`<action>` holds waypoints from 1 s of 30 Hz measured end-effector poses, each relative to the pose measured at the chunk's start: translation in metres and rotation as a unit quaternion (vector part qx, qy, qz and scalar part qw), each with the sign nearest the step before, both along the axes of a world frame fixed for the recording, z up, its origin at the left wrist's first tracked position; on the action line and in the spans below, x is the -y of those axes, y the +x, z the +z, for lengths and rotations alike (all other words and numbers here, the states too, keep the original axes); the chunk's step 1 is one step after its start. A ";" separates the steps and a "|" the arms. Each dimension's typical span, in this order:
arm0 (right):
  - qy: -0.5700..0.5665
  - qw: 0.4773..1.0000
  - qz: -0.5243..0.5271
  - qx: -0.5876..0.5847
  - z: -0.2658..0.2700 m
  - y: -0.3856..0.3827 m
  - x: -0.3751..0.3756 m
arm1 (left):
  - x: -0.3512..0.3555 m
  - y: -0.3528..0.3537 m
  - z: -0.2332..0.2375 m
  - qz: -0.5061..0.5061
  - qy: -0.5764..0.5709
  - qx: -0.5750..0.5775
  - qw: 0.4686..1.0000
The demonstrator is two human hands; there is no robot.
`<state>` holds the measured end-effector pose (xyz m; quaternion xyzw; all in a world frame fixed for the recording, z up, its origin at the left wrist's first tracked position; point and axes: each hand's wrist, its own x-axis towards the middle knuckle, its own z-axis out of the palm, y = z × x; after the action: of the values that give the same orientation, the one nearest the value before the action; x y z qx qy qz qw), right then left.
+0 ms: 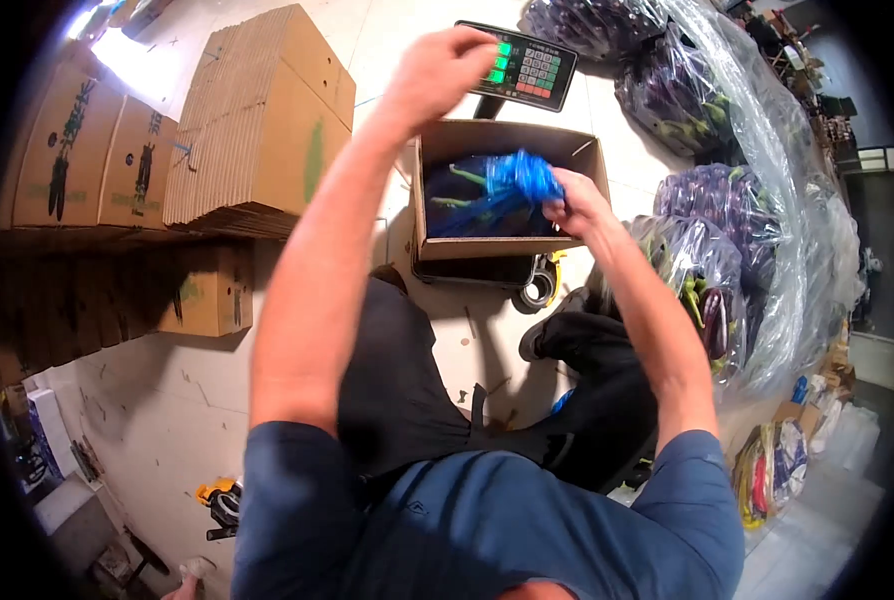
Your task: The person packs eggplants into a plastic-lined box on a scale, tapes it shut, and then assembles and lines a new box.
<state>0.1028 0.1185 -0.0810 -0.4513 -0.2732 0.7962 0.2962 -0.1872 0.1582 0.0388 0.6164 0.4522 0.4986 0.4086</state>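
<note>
A cardboard box with upright walls stands in front of me on a dark platform. Inside it lies a blue plastic bag, its top gathered into a bunch. Green stems and dark eggplants show through the film. My right hand is closed on the gathered neck of the bag at the box's right side. Raised beyond the box's far left corner, my left hand has its fingers curled together; whatever they hold, if anything, is hidden. It overlaps the left edge of a scale display with lit green digits.
Flattened cartons are stacked at the left, beside more printed boxes. Clear bags of eggplants line the right under plastic sheeting. A yellow and black tape dispenser sits below the box. Another tape dispenser lies at lower left.
</note>
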 end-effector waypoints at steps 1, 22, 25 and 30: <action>-0.008 0.994 -0.110 -0.025 -0.007 -0.009 0.000 | 0.016 -0.016 0.010 0.051 0.025 -0.092 0.994; 0.445 0.510 0.389 0.625 -0.057 -0.007 -0.032 | 0.024 0.091 -0.177 -0.248 0.271 -0.304 0.879; 0.344 0.624 0.411 0.569 -0.055 0.006 -0.044 | 0.028 0.095 -0.197 -0.261 0.179 -0.343 0.884; 0.503 0.647 0.264 0.509 0.038 0.019 0.014 | 0.028 0.095 -0.203 -0.295 0.193 -0.448 0.821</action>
<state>0.1219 0.1047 -0.0429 -0.4756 -0.8473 0.2259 0.0695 -0.0919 0.1306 -0.1639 0.9423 0.2761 0.0996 0.1611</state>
